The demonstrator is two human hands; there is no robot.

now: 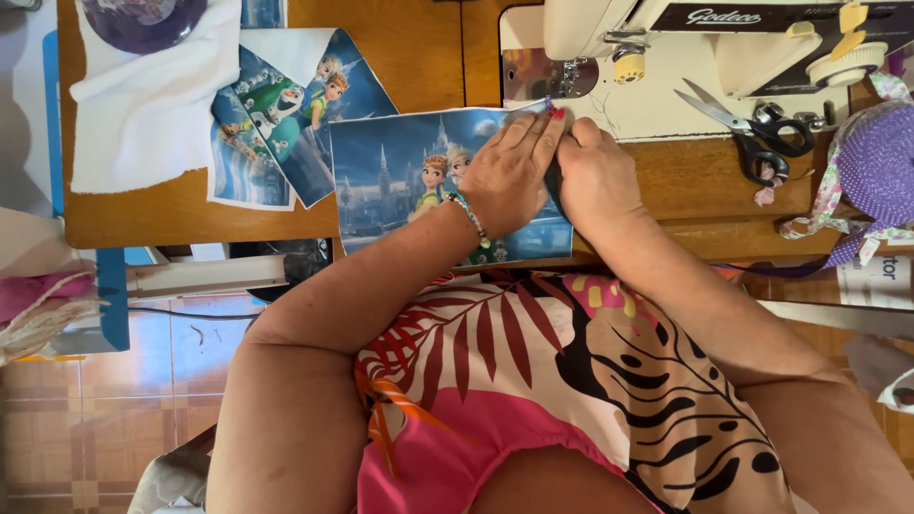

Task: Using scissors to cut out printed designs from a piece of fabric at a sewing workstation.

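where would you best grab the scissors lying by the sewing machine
Grip the scissors by the black loop handles, coming from the right front, near the purple hat. The handles lie at the lower right on the wooden table, while the open blades point up and left onto the sewing machine base. Both the left hand and right hand are pressing the printed fabric.

A wooden desk (pixel 400 38) with a warm honey-brown top fills the upper part of the view, lit by bright, even daylight. Below it the floor (pixel 124 419) is laid in glossy terracotta-orange tiles with pale grout lines and a soft sheen.
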